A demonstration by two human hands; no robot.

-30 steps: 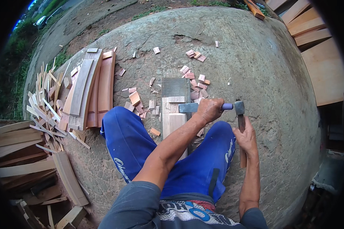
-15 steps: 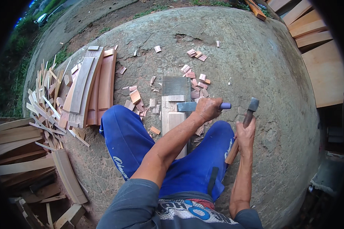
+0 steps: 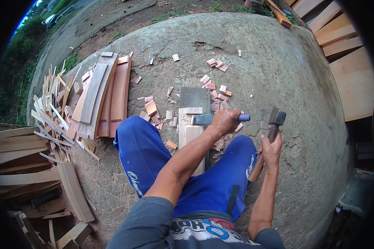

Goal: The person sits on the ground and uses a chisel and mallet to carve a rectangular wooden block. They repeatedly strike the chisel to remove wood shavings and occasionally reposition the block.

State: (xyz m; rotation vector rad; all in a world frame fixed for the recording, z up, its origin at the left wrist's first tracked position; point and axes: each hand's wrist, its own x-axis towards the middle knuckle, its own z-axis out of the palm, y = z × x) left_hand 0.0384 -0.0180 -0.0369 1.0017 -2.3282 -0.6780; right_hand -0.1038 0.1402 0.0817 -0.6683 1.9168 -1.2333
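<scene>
As chips (image 3: 151, 108) flank the plank (image 3: 192, 139), boards (image 3: 96, 95), slivers (image 3: 59, 116)

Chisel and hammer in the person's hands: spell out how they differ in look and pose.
The chisel has a flat blade and purple handle end; the hammer has a blocky head on a wooden handle. The chisel lies crosswise, blade pointing left; the hammer's head points away from the person. The left hand grips the chisel, the right hand the hammer. Both have grey heads or blades.
</scene>
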